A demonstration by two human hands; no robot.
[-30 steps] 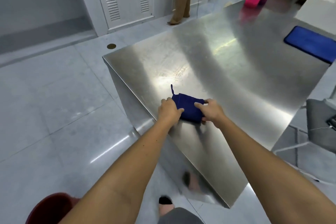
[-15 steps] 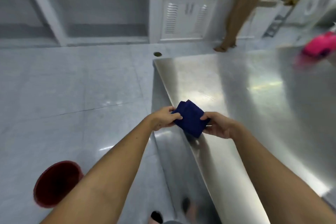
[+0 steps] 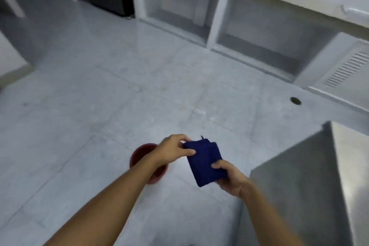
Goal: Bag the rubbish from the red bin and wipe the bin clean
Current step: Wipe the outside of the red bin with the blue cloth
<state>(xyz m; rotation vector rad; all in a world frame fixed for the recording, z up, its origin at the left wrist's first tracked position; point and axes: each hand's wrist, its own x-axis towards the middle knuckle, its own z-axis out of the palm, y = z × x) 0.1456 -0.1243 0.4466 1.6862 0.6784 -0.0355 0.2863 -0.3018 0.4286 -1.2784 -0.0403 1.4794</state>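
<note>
- Cloth (image 3: 205,163), dark blue and folded into a small pad, is held in mid-air at lower centre of the frame; 1 second ago it was being pressed flat on the steel table.
- It is pinched at its upper left corner between thumb and fingers of the left hand (image 3: 174,151), while the lower right edge is gripped by the right hand (image 3: 229,179) with the fingers curled over it.
- Both hands are closed on the cloth; neither is spread.
- The table (image 3: 311,181) has been left behind and is now seen only at the lower right of the frame, clear of the cloth.
- The view has been swung towards the tiled floor (image 3: 111,106), and the red bin (image 3: 139,156) now stands just left of centre, partly hidden behind the left wrist.
- Its inside cannot be read (blur and the arm cover most of it), so it cannot be told whether rubbish remains.
- No bag is seen in the frame.
- The change is judged to mean that preparation of the cloth is finished and the wiping step is being approached.
- The bin has not yet been touched by the cloth.
</note>
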